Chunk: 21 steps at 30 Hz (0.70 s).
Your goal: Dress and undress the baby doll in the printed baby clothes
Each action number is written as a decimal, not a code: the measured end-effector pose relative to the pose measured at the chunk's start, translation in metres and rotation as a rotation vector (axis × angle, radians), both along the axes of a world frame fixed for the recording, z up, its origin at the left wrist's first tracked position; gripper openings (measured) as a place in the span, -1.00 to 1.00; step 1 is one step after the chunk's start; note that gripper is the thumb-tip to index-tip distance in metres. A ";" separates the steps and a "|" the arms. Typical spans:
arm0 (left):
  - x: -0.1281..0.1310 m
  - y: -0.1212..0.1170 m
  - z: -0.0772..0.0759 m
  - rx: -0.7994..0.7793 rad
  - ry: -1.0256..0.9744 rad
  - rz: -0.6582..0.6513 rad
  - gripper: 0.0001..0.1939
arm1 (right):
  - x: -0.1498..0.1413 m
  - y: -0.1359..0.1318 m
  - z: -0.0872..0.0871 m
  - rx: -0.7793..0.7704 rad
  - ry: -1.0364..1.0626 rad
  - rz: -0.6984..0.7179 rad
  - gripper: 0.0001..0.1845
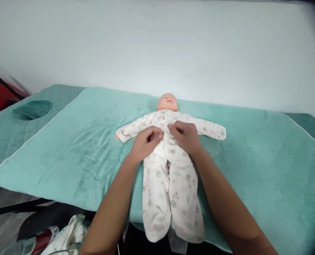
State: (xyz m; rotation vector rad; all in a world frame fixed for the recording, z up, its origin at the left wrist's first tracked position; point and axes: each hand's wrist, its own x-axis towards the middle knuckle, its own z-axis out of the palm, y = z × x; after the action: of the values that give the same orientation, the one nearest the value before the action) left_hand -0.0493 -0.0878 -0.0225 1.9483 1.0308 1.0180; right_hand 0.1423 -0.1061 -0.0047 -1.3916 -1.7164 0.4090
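Observation:
A baby doll lies on its back on the green-covered table, head toward the wall. It wears a white printed baby shirt with buttons down the front, and matching baby pants whose feet reach past the table's front edge. My left hand is closed in a pinch at the shirt's front, beside a white button. Across the button line, my right hand pinches the shirt slightly higher up on the chest. The fingers partly hide the cloth between them.
The green cover has wrinkles left of the doll and a face hole at its left end. A white wall rises behind. Below the front edge are white cloth and a clear bottle with a red label.

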 end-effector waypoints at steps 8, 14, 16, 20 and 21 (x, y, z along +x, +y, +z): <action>-0.028 -0.087 -0.044 0.185 0.057 0.128 -0.80 | 0.021 -0.073 -0.035 0.030 0.053 0.028 -0.64; -0.022 -0.094 -0.047 0.469 0.217 0.186 -0.75 | 0.032 -0.109 -0.053 0.051 0.160 0.100 -0.80; -0.021 -0.093 -0.050 0.529 0.247 0.197 -0.76 | 0.033 -0.113 -0.054 0.020 0.210 0.103 -0.91; -0.022 -0.095 -0.054 0.644 0.207 0.219 -0.80 | 0.036 -0.113 -0.054 -0.017 0.300 0.114 -0.84; -0.022 -0.096 -0.055 0.667 0.187 0.211 -0.80 | 0.037 -0.113 -0.055 -0.034 0.312 0.134 -0.84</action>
State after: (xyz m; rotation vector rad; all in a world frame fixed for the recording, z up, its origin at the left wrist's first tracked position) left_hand -0.0713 -0.1840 -0.0771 2.5437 1.1070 1.4547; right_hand 0.1791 -0.2188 -0.0595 -1.1696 -1.5540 0.6948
